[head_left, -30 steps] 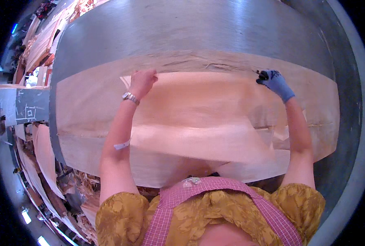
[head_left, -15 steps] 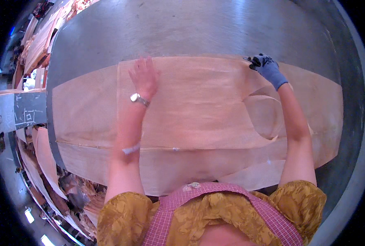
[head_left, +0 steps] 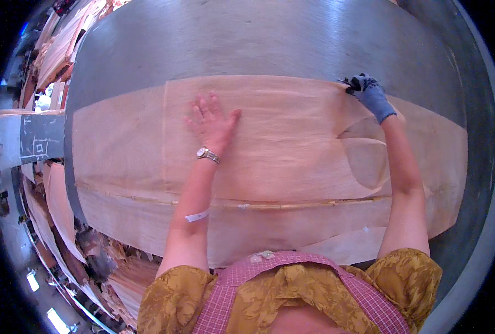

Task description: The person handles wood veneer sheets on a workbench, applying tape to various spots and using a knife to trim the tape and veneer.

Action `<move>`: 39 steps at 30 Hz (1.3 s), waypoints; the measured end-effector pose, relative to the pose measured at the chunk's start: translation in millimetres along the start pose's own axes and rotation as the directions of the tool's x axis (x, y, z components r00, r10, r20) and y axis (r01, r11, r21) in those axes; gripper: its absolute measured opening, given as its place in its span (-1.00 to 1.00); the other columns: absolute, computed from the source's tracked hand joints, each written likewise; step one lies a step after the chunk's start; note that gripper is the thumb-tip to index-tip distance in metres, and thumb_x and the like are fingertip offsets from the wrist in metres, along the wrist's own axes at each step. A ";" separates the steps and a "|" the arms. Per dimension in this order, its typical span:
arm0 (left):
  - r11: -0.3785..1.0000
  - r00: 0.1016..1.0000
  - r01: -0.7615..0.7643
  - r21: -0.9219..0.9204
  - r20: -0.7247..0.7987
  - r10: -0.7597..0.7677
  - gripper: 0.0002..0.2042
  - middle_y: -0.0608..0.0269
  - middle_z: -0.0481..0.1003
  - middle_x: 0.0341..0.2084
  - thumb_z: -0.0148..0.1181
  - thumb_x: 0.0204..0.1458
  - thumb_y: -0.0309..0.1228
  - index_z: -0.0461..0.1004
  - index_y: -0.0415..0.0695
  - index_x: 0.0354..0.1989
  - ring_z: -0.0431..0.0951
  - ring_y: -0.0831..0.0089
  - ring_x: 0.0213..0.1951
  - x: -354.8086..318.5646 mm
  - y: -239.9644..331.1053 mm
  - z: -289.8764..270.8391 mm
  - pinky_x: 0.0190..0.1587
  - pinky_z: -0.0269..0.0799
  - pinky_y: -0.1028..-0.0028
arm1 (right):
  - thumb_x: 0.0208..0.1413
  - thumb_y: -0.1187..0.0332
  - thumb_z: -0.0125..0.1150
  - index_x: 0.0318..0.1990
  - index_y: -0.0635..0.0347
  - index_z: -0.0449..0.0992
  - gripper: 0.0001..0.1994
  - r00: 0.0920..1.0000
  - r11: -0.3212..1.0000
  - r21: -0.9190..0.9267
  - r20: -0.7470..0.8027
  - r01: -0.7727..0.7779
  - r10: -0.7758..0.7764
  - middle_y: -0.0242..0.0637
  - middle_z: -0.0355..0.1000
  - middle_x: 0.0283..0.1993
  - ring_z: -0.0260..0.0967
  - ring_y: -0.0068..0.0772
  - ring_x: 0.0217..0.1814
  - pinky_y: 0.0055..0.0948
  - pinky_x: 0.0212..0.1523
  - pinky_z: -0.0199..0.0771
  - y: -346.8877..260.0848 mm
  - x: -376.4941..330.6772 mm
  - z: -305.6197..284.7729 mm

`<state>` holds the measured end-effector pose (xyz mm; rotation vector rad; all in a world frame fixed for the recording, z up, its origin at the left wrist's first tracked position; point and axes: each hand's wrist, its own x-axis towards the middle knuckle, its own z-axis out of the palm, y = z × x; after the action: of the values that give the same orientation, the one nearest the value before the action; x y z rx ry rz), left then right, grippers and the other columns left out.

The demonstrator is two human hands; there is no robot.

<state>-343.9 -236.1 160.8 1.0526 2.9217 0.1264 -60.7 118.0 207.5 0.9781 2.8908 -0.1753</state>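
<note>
My bare left hand lies on a thin, light-brown veneer sheet, fingers spread and holding nothing. A watch is on that wrist. My right hand, in a blue-grey glove with black fingertips, is closed at the sheet's far right corner. A small dark tip sticks out to the left of its fingers; what it belongs to I cannot make out. Beside the right forearm the sheet has a rounded gap with a curling edge. Underneath lie wider veneer pieces, crossed by a thin stick-like strip.
The veneer rests on a large grey tabletop with a curved right edge. Stacks of torn veneer stand at the left, and more loose sheets lean below a grey ledge with white marks.
My left hand has slid right and nearer to me across the sheet. The right hand has shifted slightly right, still at the corner. The curled edge by the gap lies flatter.
</note>
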 end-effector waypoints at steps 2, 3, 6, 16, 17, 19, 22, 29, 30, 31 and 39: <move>1.000 1.000 0.004 -0.001 -0.026 -0.004 -0.11 0.07 -0.13 0.43 -0.05 -0.02 0.33 -0.01 0.04 0.41 -0.27 0.04 0.45 -1.7 1.1 4.6 0.31 -0.42 -0.28 | -0.01 0.22 0.31 -0.29 0.12 0.48 -0.77 0.999 1.000 -0.010 -0.046 -0.012 0.012 -0.11 0.43 -0.20 0.38 0.00 -0.09 -0.12 -0.09 0.39 -6.2 -2.6 0.3; 1.000 0.999 0.007 0.004 -0.035 -0.007 -0.11 0.08 -0.13 0.43 -0.03 -0.03 0.33 0.00 0.04 0.41 -0.27 0.05 0.45 -1.1 0.6 9.4 0.32 -0.42 -0.26 | -0.01 0.25 0.30 -0.25 0.13 0.47 -0.77 0.994 0.998 0.057 -0.105 -0.016 0.022 -0.09 0.43 -0.17 0.38 0.03 -0.09 -0.11 -0.09 0.40 -4.9 -3.7 0.2; 0.998 0.995 -0.015 -0.059 -0.097 0.009 -0.17 0.08 -0.04 0.40 0.03 0.01 0.23 0.04 0.02 0.39 -0.16 0.06 0.42 1.1 3.9 6.1 0.33 -0.33 -0.20 | 0.01 0.35 0.25 -0.17 0.16 0.46 -0.77 0.941 0.987 0.148 -0.339 0.056 -0.002 -0.05 0.42 -0.09 0.39 0.08 -0.07 -0.08 -0.11 0.42 -9.4 -6.3 0.4; 0.989 0.950 -0.074 -0.129 -0.309 0.031 -0.50 0.07 0.30 0.19 0.12 0.04 -0.27 0.33 -0.22 0.16 0.31 0.13 0.16 36.1 -67.4 48.8 0.23 0.18 0.16 | 0.27 0.25 -0.06 -0.07 0.21 0.31 -0.77 0.904 0.878 0.218 -0.092 0.427 -0.417 0.01 0.46 -0.42 0.46 0.08 -0.40 -0.01 -0.43 0.36 -259.5 28.1 58.4; 0.985 0.952 -0.096 -0.143 -0.303 0.049 -0.52 0.06 0.31 0.18 0.12 0.04 -0.30 0.33 -0.22 0.15 0.32 0.13 0.15 38.2 -71.0 51.9 0.22 0.19 0.18 | 0.26 0.24 -0.07 -0.08 0.26 0.29 -0.75 0.888 0.859 0.224 -0.116 0.460 -0.445 0.01 0.49 -0.43 0.47 0.11 -0.42 -0.01 -0.44 0.40 -284.7 42.0 78.1; 0.976 0.953 -0.138 -0.170 -0.292 0.084 -0.55 0.05 0.33 0.16 0.11 0.04 -0.36 0.35 -0.23 0.13 0.34 0.13 0.12 43.1 -78.9 57.4 0.21 0.22 0.21 | 0.25 0.23 -0.13 -0.09 0.31 0.29 -0.71 0.897 0.863 0.263 -0.021 0.431 -0.441 0.09 0.52 -0.36 0.50 0.11 -0.32 0.02 -0.31 0.45 -336.2 70.1 92.1; 0.971 0.935 -0.219 -0.093 -0.305 0.181 -0.54 0.08 0.34 0.16 0.13 0.01 -0.44 0.34 -0.23 0.13 0.34 0.15 0.13 51.5 -90.6 74.6 0.17 0.27 0.26 | 0.22 0.22 -0.16 -0.07 0.33 0.29 -0.68 0.950 0.926 0.247 0.054 0.287 -0.308 0.14 0.53 -0.25 0.53 0.10 -0.21 0.02 -0.18 0.47 -384.5 92.7 111.9; 0.962 0.907 -0.273 -0.002 -0.334 0.257 -0.59 0.21 0.38 0.15 0.07 -0.02 -0.53 0.39 -0.19 0.08 0.40 0.19 0.01 46.6 -90.7 79.9 0.12 0.34 0.33 | 0.17 0.27 -0.08 0.05 0.34 0.27 -0.63 0.960 0.965 0.125 0.131 0.230 -0.246 0.08 0.51 -0.05 0.52 0.00 0.00 -0.05 -0.05 0.49 -403.3 78.8 116.1; 0.966 0.916 -0.256 -0.020 -0.324 0.236 -0.61 0.19 0.38 0.16 0.03 0.00 -0.55 0.40 -0.18 0.07 0.42 0.18 0.00 47.3 -90.2 79.8 0.12 0.33 0.34 | 0.17 0.27 -0.08 0.04 0.34 0.27 -0.64 0.958 0.966 0.086 0.133 0.244 -0.254 0.08 0.51 -0.06 0.52 0.01 -0.01 -0.05 -0.05 0.49 -403.9 75.3 116.3; 0.970 0.925 -0.240 -0.039 -0.313 0.217 -0.62 0.18 0.39 0.16 -0.01 0.01 -0.57 0.41 -0.17 0.06 0.43 0.17 -0.01 47.1 -89.1 80.2 0.13 0.32 0.34 | 0.18 0.29 -0.09 0.03 0.34 0.26 -0.65 0.955 0.965 0.094 0.149 0.246 -0.258 0.09 0.51 -0.06 0.52 0.01 -0.01 -0.04 -0.05 0.49 -403.6 69.0 117.9; 0.983 0.958 -0.175 0.060 -0.221 0.184 -0.56 0.18 0.34 0.20 -0.01 0.08 -0.45 0.31 -0.19 0.19 0.40 0.18 0.10 48.6 -87.5 73.4 0.11 0.35 0.32 | 0.25 0.25 -0.18 -0.03 0.27 0.21 -0.72 0.949 0.961 0.102 0.160 0.259 -0.272 0.03 0.53 -0.43 0.54 0.08 -0.40 -0.01 -0.38 0.52 -356.3 -56.7 133.2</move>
<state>-432.5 -267.4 79.8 1.3978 3.0294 0.2067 -227.1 -215.1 111.2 0.5455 2.8589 -0.3761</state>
